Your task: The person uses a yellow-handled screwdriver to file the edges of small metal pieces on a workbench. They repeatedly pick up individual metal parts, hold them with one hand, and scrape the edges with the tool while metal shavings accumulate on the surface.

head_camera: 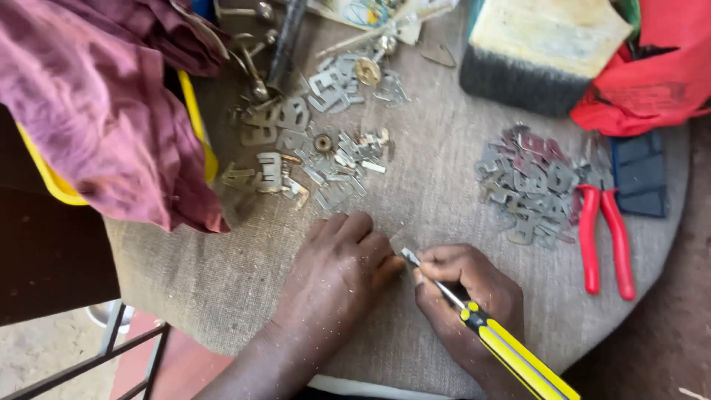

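Round table [444,185] covered in burlap. Your left hand [337,270] lies flat on the cloth, fingers pressed down just beside a small metal piece [404,248] at its fingertips; whether it pinches the piece, you cannot tell. Your right hand [466,296] is clenched around a screwdriver [496,337] with a yellow-black handle, tip touching that piece. Metal parts [529,185] lie heaped to the right, red pliers [607,237] beside them; more parts [318,148] lie above the hands. Maroon cloth [104,104] hangs at left.
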